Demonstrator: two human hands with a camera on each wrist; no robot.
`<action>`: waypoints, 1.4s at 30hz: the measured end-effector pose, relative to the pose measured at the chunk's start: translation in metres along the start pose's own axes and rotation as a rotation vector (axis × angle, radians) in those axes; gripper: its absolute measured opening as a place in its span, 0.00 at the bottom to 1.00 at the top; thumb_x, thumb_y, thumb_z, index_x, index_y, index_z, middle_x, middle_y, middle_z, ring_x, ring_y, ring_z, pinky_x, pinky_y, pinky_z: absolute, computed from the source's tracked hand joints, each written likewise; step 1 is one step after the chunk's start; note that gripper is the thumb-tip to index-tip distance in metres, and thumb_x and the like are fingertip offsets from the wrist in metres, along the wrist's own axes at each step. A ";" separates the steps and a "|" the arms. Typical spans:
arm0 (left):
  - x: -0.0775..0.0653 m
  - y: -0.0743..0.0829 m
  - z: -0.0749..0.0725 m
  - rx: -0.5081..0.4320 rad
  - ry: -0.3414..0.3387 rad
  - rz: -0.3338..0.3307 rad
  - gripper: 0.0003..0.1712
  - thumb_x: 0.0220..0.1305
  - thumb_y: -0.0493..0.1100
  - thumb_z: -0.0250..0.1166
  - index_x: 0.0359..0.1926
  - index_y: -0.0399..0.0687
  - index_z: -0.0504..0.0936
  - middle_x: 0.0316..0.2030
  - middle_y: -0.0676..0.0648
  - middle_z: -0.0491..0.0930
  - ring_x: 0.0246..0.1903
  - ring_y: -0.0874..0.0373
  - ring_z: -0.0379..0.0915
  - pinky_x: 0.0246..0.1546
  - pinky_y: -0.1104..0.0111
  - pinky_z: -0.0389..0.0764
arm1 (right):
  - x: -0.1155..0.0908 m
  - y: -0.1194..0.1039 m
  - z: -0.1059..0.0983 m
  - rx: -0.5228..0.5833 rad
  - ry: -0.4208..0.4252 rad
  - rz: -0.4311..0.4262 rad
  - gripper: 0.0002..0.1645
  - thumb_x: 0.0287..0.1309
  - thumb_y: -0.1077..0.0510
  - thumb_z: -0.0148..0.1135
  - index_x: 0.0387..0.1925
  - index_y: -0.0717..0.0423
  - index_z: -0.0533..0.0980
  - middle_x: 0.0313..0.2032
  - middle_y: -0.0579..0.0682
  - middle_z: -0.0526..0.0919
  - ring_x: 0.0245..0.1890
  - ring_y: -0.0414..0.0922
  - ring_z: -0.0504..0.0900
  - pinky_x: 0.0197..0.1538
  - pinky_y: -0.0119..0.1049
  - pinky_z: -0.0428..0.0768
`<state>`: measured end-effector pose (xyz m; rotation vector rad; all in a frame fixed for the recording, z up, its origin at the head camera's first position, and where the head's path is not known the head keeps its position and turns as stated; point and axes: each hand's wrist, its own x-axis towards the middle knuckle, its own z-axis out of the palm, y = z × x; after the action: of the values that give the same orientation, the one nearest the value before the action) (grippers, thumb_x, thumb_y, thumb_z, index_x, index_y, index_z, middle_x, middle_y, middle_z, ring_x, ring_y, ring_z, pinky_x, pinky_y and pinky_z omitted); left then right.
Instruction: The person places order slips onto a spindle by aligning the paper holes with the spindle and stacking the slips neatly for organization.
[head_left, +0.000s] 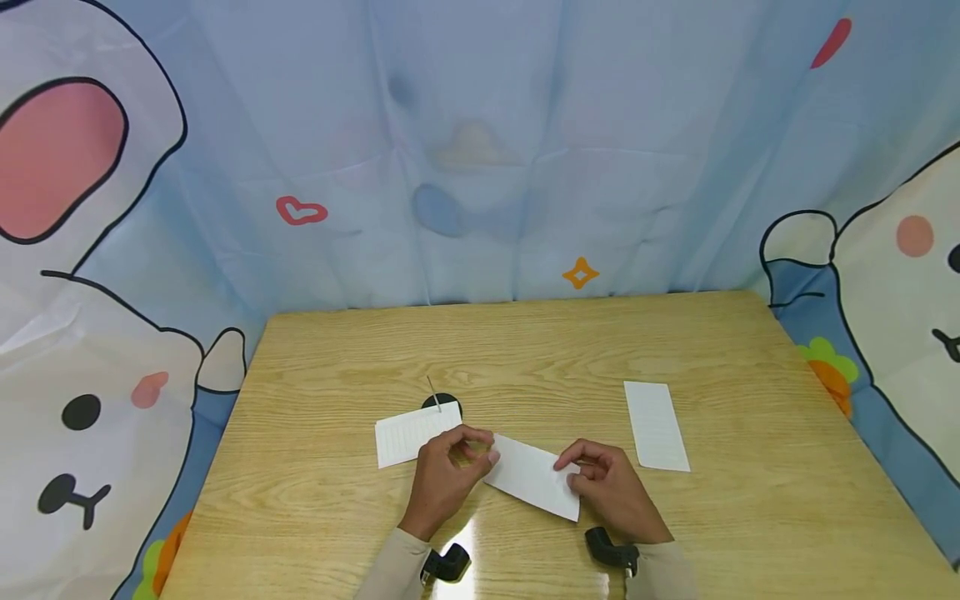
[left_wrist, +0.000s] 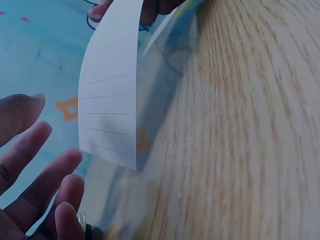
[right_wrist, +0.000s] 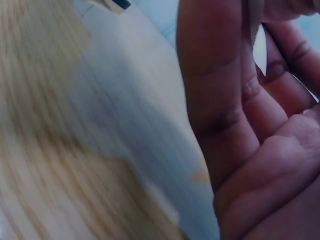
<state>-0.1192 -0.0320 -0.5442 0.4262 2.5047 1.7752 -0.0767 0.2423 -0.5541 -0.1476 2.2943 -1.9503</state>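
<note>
My right hand pinches a white slip of lined paper at its right end, between thumb and fingers. In the left wrist view the slip bends slightly and its ruled side shows. At the slip's other end is my left hand, its thumb and fingers spread apart, with a gap to the paper in the wrist view. Beyond the left hand stands a paper spike on a round black base. Lined slips lie at its rod, which meets their upper right corner.
Another lined slip lies on the wooden table to the right. A blue curtain with cartoon prints hangs behind the table's far edge. Each wrist wears a black camera mount.
</note>
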 end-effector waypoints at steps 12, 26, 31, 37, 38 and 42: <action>-0.002 -0.001 0.003 -0.025 -0.073 -0.053 0.07 0.65 0.51 0.77 0.39 0.60 0.88 0.46 0.54 0.89 0.36 0.64 0.79 0.36 0.72 0.79 | -0.002 0.002 -0.003 0.121 -0.043 -0.099 0.15 0.57 0.80 0.53 0.42 0.69 0.80 0.29 0.42 0.79 0.24 0.30 0.73 0.28 0.29 0.77; -0.002 0.003 0.000 -0.149 0.039 -0.030 0.05 0.62 0.42 0.79 0.35 0.59 0.92 0.30 0.51 0.86 0.30 0.65 0.78 0.34 0.74 0.79 | -0.001 -0.001 0.000 0.076 -0.001 -0.061 0.08 0.69 0.66 0.67 0.46 0.67 0.82 0.34 0.44 0.82 0.24 0.31 0.73 0.29 0.31 0.78; -0.003 0.003 -0.002 -0.154 0.094 -0.029 0.04 0.62 0.43 0.80 0.35 0.59 0.92 0.29 0.52 0.86 0.30 0.65 0.78 0.33 0.74 0.78 | 0.001 0.002 0.003 0.073 -0.013 -0.039 0.10 0.69 0.63 0.69 0.47 0.66 0.84 0.40 0.50 0.89 0.25 0.37 0.82 0.29 0.39 0.86; -0.006 0.002 -0.005 -0.152 0.133 -0.027 0.05 0.61 0.43 0.80 0.35 0.59 0.92 0.27 0.52 0.86 0.27 0.65 0.77 0.31 0.74 0.78 | 0.005 0.001 0.011 0.048 0.076 0.011 0.11 0.66 0.60 0.73 0.46 0.64 0.86 0.35 0.56 0.90 0.22 0.41 0.83 0.29 0.41 0.87; -0.007 0.002 -0.006 -0.153 0.137 -0.026 0.05 0.61 0.43 0.80 0.35 0.59 0.92 0.27 0.52 0.86 0.27 0.65 0.78 0.31 0.74 0.78 | 0.006 0.000 0.013 0.053 0.091 0.015 0.11 0.66 0.61 0.73 0.46 0.64 0.86 0.34 0.56 0.89 0.22 0.41 0.83 0.29 0.40 0.87; -0.008 0.000 -0.010 -0.144 0.142 -0.015 0.05 0.61 0.43 0.80 0.35 0.59 0.92 0.27 0.52 0.87 0.27 0.64 0.79 0.32 0.73 0.79 | 0.010 -0.001 0.019 0.068 0.143 0.013 0.11 0.64 0.62 0.75 0.45 0.65 0.86 0.31 0.53 0.87 0.24 0.41 0.84 0.30 0.41 0.88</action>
<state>-0.1133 -0.0432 -0.5413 0.2819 2.4382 2.0311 -0.0835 0.2220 -0.5567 0.0141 2.3029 -2.0931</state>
